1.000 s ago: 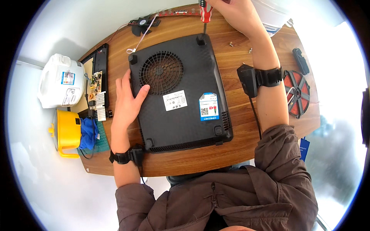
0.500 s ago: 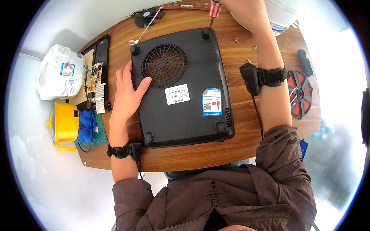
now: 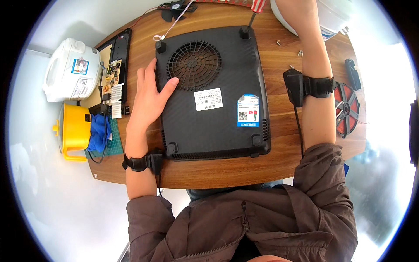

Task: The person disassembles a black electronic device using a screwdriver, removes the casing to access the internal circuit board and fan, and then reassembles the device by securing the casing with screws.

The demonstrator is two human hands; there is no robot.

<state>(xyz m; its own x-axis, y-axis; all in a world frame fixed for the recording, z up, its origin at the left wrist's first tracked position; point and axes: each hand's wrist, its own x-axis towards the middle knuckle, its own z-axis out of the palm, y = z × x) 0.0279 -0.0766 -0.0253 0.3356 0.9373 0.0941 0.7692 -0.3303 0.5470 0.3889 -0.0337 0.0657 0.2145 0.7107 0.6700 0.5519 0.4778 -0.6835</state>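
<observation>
A black induction cooker point(image 3: 205, 135) lies bottom up on the wooden table, showing its round fan grille, stickers and several stubby feet. My left hand point(image 3: 150, 98) rests against its left edge, fingers stretched out and thumb spread over the casing by the grille. At the top edge of the picture is my right hand point(image 3: 299, 15), its fingers cut off from view. Beside it, a screwdriver point(image 3: 258, 6) with a red-and-white handle slants down, its shaft reaching the cooker's far right foot point(image 3: 245, 32).
Loose screws point(image 3: 300, 53) lie right of the cooker, near a red-and-black reel point(image 3: 347, 109). A white bucket point(image 3: 334, 17) stands far right. Leftward are a black tray with a circuit board point(image 3: 114, 72), a white appliance point(image 3: 72, 65) and a yellow pot point(image 3: 75, 131). A small fan point(image 3: 176, 8) lies behind.
The view has shifted slightly, so the cooker sits a little higher and farther right. The screwdriver leans more now, with its handle farther right. My left hand keeps its place on the cooker.
</observation>
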